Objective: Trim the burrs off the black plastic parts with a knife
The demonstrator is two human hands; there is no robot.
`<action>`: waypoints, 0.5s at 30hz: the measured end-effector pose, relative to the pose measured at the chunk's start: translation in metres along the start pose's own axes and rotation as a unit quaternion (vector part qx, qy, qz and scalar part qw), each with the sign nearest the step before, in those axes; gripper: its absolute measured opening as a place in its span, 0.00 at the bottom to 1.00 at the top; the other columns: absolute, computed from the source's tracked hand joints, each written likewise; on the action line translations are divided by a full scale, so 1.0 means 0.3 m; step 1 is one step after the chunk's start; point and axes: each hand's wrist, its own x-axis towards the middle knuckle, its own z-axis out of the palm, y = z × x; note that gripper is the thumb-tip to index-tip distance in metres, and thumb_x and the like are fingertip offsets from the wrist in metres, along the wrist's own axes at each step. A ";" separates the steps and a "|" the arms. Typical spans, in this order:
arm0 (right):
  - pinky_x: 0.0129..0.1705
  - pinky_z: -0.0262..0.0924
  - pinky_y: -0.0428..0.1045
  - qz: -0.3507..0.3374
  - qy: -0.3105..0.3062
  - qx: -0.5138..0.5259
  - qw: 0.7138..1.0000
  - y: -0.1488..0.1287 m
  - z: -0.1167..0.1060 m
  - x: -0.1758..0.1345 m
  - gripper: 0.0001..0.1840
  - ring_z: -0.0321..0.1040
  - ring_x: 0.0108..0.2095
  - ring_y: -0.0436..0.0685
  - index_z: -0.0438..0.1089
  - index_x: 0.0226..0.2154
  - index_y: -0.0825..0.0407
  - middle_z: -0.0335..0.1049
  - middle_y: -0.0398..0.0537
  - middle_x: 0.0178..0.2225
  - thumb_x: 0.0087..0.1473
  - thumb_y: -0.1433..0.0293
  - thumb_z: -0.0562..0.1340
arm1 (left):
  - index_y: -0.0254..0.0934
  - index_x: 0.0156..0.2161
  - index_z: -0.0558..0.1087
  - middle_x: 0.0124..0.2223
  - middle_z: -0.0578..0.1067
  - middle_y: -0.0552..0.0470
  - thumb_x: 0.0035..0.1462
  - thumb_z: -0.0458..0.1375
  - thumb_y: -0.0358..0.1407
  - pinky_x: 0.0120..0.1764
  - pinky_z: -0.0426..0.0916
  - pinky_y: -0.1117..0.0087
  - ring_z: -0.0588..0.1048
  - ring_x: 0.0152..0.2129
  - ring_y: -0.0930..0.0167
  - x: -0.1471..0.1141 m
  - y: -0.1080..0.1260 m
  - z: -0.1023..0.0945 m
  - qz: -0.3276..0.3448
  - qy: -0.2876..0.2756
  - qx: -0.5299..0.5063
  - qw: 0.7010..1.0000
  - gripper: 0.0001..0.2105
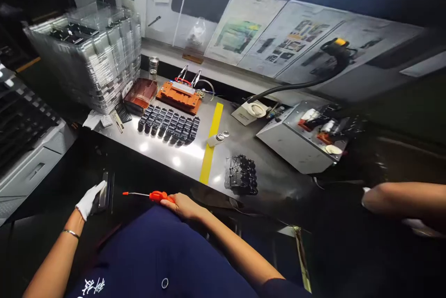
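My left hand (pixel 89 199), in a white glove, grips a dark flat part (pixel 105 193) in front of the bench edge; its exact kind is hard to make out. In my bare right hand (pixel 184 207) is an orange air blow gun (pixel 159 195), fingers wrapped round its body. The gun's thin metal nozzle with an orange tip points left toward the dark part, apart from it. On the metal bench (pixel 184 161) beyond stand rows of black molded parts (pixel 169 123). A smaller cluster of black parts (pixel 242 175) sits right of the yellow tape strip (pixel 211 149).
Clear plastic trays (pixel 101 61) are stacked high at the back left, beside a reddish-brown bin (pixel 141 95). An orange fixture (pixel 179 96) stands behind the rows. To the right are a grey machine box (pixel 296 142) and another person's arm (pixel 407 200). A black flexible arm (pixel 296 86) crosses the back.
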 end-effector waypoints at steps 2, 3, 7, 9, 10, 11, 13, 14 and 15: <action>0.27 0.46 0.46 0.017 0.023 0.005 1.000 0.062 -0.021 -0.019 0.34 0.58 0.24 0.50 0.70 0.31 0.54 0.64 0.45 0.24 0.59 0.43 0.47 | 0.39 0.40 0.71 0.40 0.79 0.45 0.39 0.67 0.44 0.53 0.66 0.54 0.74 0.48 0.55 0.012 0.001 0.050 0.049 0.026 0.116 0.992 0.21; 0.27 0.46 0.46 0.023 0.030 0.009 0.999 0.094 -0.032 -0.030 0.33 0.58 0.24 0.50 0.70 0.30 0.54 0.64 0.45 0.24 0.59 0.43 0.47 | 0.40 0.39 0.72 0.42 0.79 0.46 0.39 0.67 0.39 0.57 0.61 0.52 0.72 0.52 0.54 0.018 0.004 0.079 0.075 0.026 0.175 0.981 0.19; 0.28 0.46 0.46 0.040 0.046 0.035 0.998 0.232 -0.070 -0.089 0.32 0.57 0.25 0.50 0.69 0.27 0.53 0.64 0.45 0.24 0.60 0.45 0.47 | 0.43 0.32 0.74 0.45 0.79 0.50 0.40 0.62 0.29 0.64 0.46 0.51 0.66 0.58 0.57 0.043 0.052 0.219 0.154 -0.013 0.336 0.929 0.11; 0.27 0.45 0.46 0.053 0.045 0.051 0.996 0.305 -0.082 -0.131 0.32 0.56 0.24 0.50 0.68 0.25 0.53 0.62 0.44 0.23 0.60 0.45 0.46 | 0.42 0.35 0.75 0.43 0.80 0.51 0.41 0.62 0.29 0.63 0.50 0.50 0.70 0.54 0.57 0.065 0.104 0.311 0.173 -0.036 0.380 0.908 0.13; 0.27 0.45 0.46 0.061 0.042 0.059 0.996 0.343 -0.086 -0.154 0.33 0.56 0.23 0.50 0.67 0.24 0.53 0.61 0.44 0.22 0.60 0.45 0.46 | 0.41 0.38 0.74 0.43 0.80 0.50 0.42 0.63 0.30 0.61 0.56 0.51 0.73 0.51 0.57 0.080 0.137 0.368 0.179 -0.046 0.394 0.900 0.14; 0.26 0.44 0.46 0.069 0.037 0.067 0.995 0.380 -0.088 -0.178 0.33 0.55 0.23 0.50 0.67 0.23 0.53 0.61 0.44 0.21 0.59 0.44 0.47 | 0.39 0.42 0.73 0.44 0.80 0.49 0.44 0.63 0.33 0.58 0.61 0.53 0.75 0.48 0.58 0.098 0.173 0.435 0.184 -0.054 0.403 0.895 0.16; 0.26 0.45 0.46 0.084 0.032 0.080 0.993 0.451 -0.088 -0.228 0.33 0.57 0.23 0.51 0.67 0.22 0.53 0.62 0.44 0.21 0.58 0.44 0.48 | 0.35 0.49 0.70 0.48 0.78 0.44 0.50 0.61 0.39 0.52 0.68 0.60 0.76 0.47 0.61 0.138 0.247 0.601 0.200 -0.064 0.414 0.886 0.20; 0.27 0.46 0.46 0.092 0.034 0.087 0.991 0.483 -0.086 -0.253 0.31 0.59 0.24 0.51 0.68 0.23 0.52 0.64 0.45 0.23 0.59 0.45 0.48 | 0.33 0.51 0.69 0.50 0.76 0.41 0.53 0.60 0.40 0.51 0.68 0.62 0.75 0.48 0.61 0.160 0.281 0.701 0.210 -0.064 0.419 0.881 0.21; 0.28 0.47 0.46 0.102 0.038 0.093 0.990 0.511 -0.083 -0.275 0.30 0.62 0.26 0.52 0.69 0.25 0.52 0.66 0.45 0.25 0.59 0.46 0.49 | 0.31 0.52 0.67 0.51 0.75 0.40 0.54 0.61 0.41 0.51 0.68 0.63 0.75 0.48 0.61 0.180 0.310 0.809 0.219 -0.064 0.426 0.875 0.23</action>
